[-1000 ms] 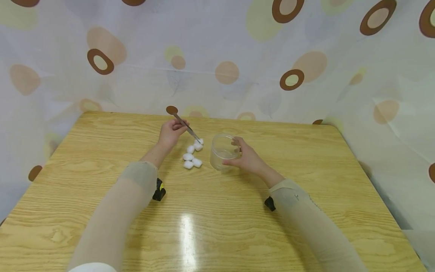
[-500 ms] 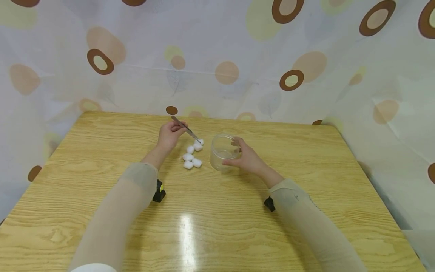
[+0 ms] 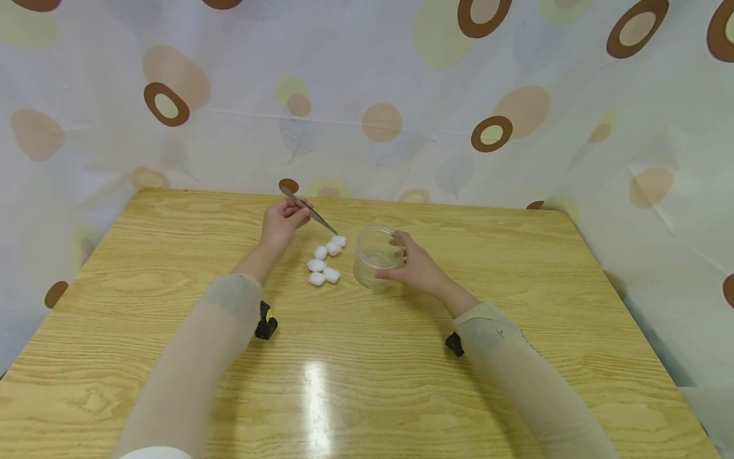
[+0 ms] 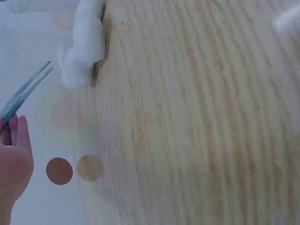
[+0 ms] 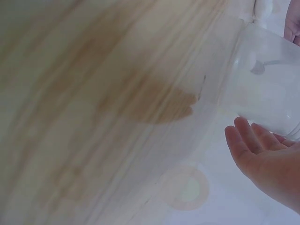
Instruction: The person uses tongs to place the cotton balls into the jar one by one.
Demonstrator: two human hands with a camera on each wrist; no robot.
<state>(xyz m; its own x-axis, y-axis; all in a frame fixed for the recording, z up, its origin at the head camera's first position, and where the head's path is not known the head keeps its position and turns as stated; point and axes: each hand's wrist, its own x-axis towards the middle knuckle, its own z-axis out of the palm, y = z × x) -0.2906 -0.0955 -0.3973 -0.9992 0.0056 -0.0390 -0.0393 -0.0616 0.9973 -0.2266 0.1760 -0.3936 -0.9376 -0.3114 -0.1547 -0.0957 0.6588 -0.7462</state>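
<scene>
My left hand (image 3: pixel 279 224) pinches a pair of metal tweezers (image 3: pixel 317 217) at mid-length, tips pointing down toward the far end of a row of cotton balls. In the left wrist view the two tweezer arms (image 4: pixel 29 89) are spread slightly, with nothing between their tips. Several white cotton balls (image 3: pixel 316 265) lie on the wooden table in a loose bent line; the farthest one (image 3: pixel 340 241) sits just below the tips. To their right stands a clear round jar (image 3: pixel 367 271), with no cotton visible in it. My right hand (image 3: pixel 417 264) grips the jar's right side, thumb toward the front.
The wooden table (image 3: pixel 367 357) reaches back to a patterned curtain (image 3: pixel 344 146) that also runs along its right side. Black wrist-worn devices show under the left forearm (image 3: pixel 266 322) and the right forearm (image 3: pixel 455 345).
The tweezer tips have risen slightly off the farthest cotton ball, and my left hand has shifted a little left. That ball appears slightly moved. My right hand and the jar have stayed put.
</scene>
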